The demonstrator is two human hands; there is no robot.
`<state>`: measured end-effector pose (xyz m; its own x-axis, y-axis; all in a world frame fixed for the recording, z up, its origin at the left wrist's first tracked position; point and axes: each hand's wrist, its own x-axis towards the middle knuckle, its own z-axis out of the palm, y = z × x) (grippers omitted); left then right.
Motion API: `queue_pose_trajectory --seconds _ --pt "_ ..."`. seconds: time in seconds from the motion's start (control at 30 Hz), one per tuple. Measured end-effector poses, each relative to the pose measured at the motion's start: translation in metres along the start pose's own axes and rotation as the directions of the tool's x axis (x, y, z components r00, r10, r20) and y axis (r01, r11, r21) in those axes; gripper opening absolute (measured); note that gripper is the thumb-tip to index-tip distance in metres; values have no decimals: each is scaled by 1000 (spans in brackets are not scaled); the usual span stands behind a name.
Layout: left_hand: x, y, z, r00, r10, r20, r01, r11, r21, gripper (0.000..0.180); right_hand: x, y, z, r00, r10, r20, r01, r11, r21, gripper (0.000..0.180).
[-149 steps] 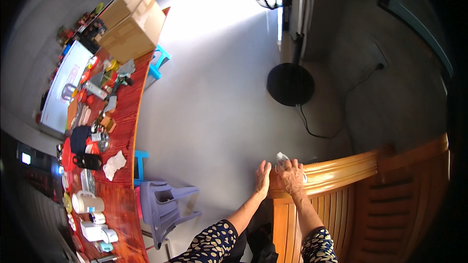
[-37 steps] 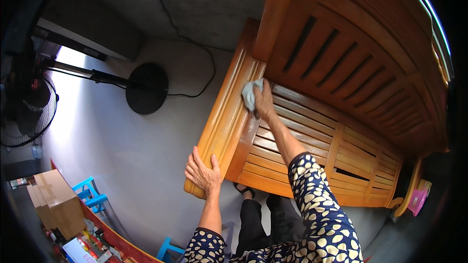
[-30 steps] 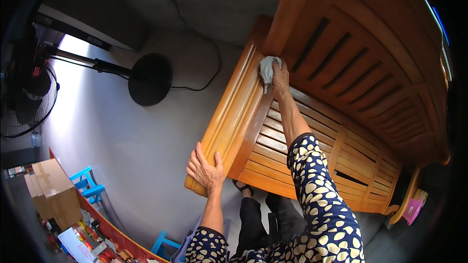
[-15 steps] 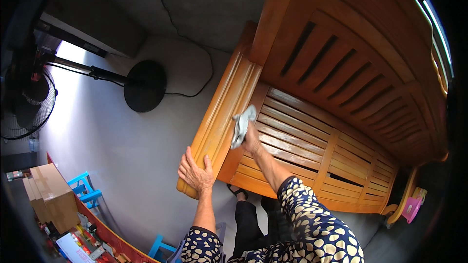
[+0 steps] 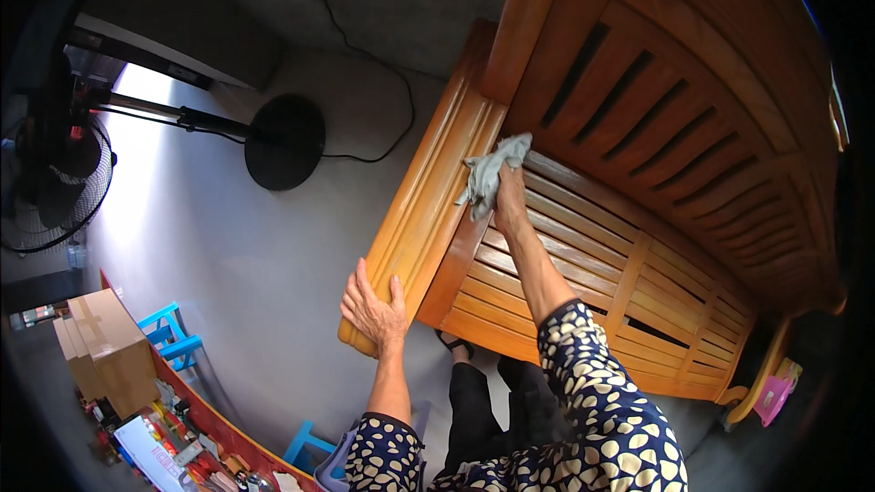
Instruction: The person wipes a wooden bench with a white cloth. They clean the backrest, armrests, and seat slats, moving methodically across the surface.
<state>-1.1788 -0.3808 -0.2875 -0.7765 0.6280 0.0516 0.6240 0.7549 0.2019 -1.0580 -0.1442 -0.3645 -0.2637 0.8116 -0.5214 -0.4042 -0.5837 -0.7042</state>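
Note:
A wooden slatted bench (image 5: 629, 128) fills the right half of the view. My right hand (image 5: 507, 193) presses a grey cloth (image 5: 488, 173) against the inner side of the bench's broad armrest (image 5: 428, 200), near the back corner of the seat. My left hand (image 5: 372, 310) rests flat on the near end of that armrest, fingers spread over its rounded front. My patterned sleeves and dark trousers show at the bottom.
A standing fan (image 5: 55, 173) with a round black base (image 5: 284, 141) stands on the grey floor at the left, its cord running to the wall. A cardboard box (image 5: 100, 355), blue stools (image 5: 169, 337) and a cluttered red table (image 5: 182, 446) lie at the lower left. A pink item (image 5: 775, 392) lies by the bench's far end.
My right hand with the cloth has slid back up along the armrest's inner side toward the backrest corner. My left hand has stayed on the armrest's front end.

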Motion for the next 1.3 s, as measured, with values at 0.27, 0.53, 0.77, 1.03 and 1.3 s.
queue_pose_trajectory --seconds 0.27,0.53,0.77,1.03,1.3 --pt "0 -2 2 1000 4 -2 -4 1000 29 63 -50 81 10 983 144 -111 -142 990 24 45" --pt "-1 -5 5 999 32 -40 -31 999 11 59 -155 105 39 890 453 -48 -416 853 316 35" --pt "-3 -12 8 990 101 -100 -105 994 -41 57 -181 125 26 916 401 28 -401 909 113 30" --pt "-6 -15 10 992 95 -85 -106 986 -132 54 -151 133 36 971 -176 -164 92 901 -425 40" --pt "-6 -37 17 989 137 51 -116 948 -295 52 -241 169 69 944 -294 -152 83 655 -751 46"
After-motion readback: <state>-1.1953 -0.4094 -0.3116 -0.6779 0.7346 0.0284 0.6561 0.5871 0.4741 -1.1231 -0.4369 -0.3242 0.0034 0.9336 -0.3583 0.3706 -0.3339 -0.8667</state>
